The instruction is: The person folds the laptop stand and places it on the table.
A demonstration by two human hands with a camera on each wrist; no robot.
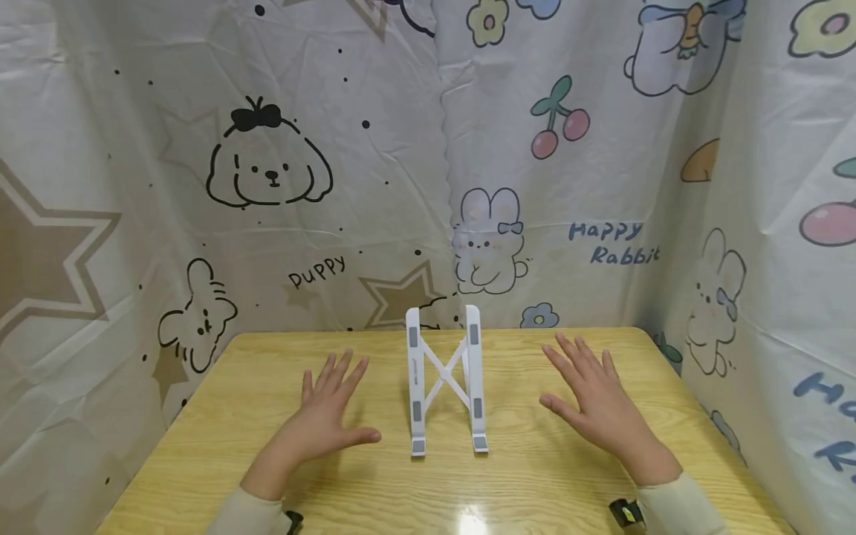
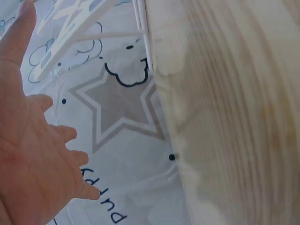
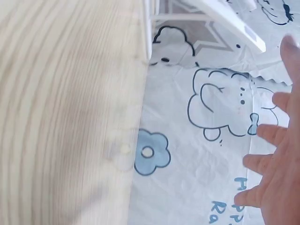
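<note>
A white folding laptop stand (image 1: 444, 375) stands unfolded in the middle of the wooden table, its two rails joined by an X-shaped brace and fitted with grey pads. To its left, my left hand (image 1: 321, 416) is held with fingers spread, apart from the stand. On the other side my right hand (image 1: 598, 401) is likewise spread and holds nothing. Part of the stand (image 2: 77, 35) shows at the top of the left wrist view, beyond my left hand (image 2: 37, 150). The right wrist view has a rail of the stand (image 3: 234, 23) above my right hand (image 3: 281, 159).
The light wooden table (image 1: 535, 483) reaches back to a printed curtain (image 1: 374, 193) with puppy, rabbit, star and cherry drawings. The curtain also hangs along both sides. Dark wrist straps (image 1: 626, 513) show near the cuffs.
</note>
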